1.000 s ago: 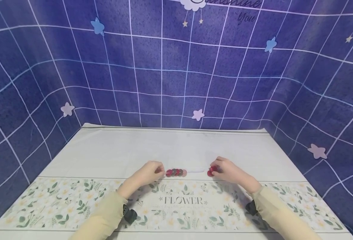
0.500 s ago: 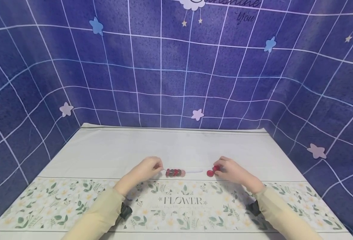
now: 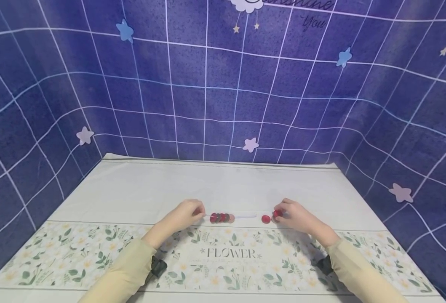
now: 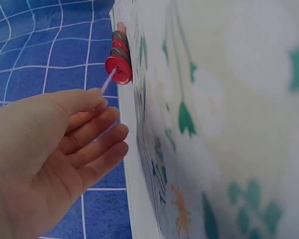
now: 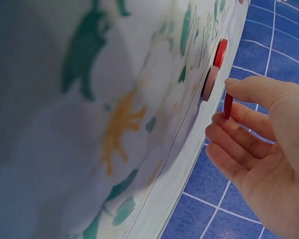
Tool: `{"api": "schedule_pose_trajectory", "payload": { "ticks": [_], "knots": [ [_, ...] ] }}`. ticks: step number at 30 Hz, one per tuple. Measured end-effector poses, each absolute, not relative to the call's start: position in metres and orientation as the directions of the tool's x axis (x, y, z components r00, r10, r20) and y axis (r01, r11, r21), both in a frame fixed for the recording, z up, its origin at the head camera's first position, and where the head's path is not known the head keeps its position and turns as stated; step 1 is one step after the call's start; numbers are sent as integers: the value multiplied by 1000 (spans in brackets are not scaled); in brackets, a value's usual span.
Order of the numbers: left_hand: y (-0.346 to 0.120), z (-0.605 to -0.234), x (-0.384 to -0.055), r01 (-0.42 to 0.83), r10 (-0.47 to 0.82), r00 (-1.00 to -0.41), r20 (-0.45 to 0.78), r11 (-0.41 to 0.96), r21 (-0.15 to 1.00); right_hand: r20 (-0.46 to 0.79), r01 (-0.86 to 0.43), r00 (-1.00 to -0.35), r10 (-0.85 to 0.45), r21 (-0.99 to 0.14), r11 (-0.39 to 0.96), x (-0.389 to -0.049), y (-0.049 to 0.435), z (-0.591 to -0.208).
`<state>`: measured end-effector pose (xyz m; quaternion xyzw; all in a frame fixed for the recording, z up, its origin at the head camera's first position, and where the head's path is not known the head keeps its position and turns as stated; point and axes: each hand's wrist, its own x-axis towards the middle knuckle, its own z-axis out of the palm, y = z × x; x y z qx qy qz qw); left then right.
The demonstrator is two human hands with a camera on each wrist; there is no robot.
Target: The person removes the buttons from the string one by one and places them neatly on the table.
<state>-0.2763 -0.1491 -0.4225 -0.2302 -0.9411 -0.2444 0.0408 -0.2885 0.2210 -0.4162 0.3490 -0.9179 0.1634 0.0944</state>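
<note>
My left hand (image 3: 186,212) pinches the end of a thin pale cord (image 4: 108,82) between thumb and forefinger. Threaded on it is a row of overlapping buttons (image 3: 221,218), red, dark grey and pink; the red button (image 4: 118,70) at the near end faces the left fingers. Beyond the row, the cord's white tail (image 3: 245,216) lies on the table toward the right. My right hand (image 3: 296,215) pinches a red button (image 5: 228,105) by its edges. Just left of those fingers, another red button (image 3: 266,219) and a pinkish button (image 5: 210,83) lie on the cloth.
A white tablecloth (image 3: 223,185) with a floral band (image 3: 113,252) and the word FLOWER covers the table. Behind and at both sides hangs a blue curtain (image 3: 185,101) with white grid lines and stars.
The right hand has drawn slightly right with a red button, leaving another red button apart on the cloth. The left hand has shifted slightly left, and more cord shows between it and the row.
</note>
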Motion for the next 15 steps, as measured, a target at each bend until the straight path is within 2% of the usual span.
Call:
{"api": "schedule_pose_trajectory", "payload": {
  "ticks": [15],
  "knots": [
    [-149,-426,-276,409,382,-911,153,795,448,275,-651,-758,-592,-263,712,-288,233,-420]
  ]
}}
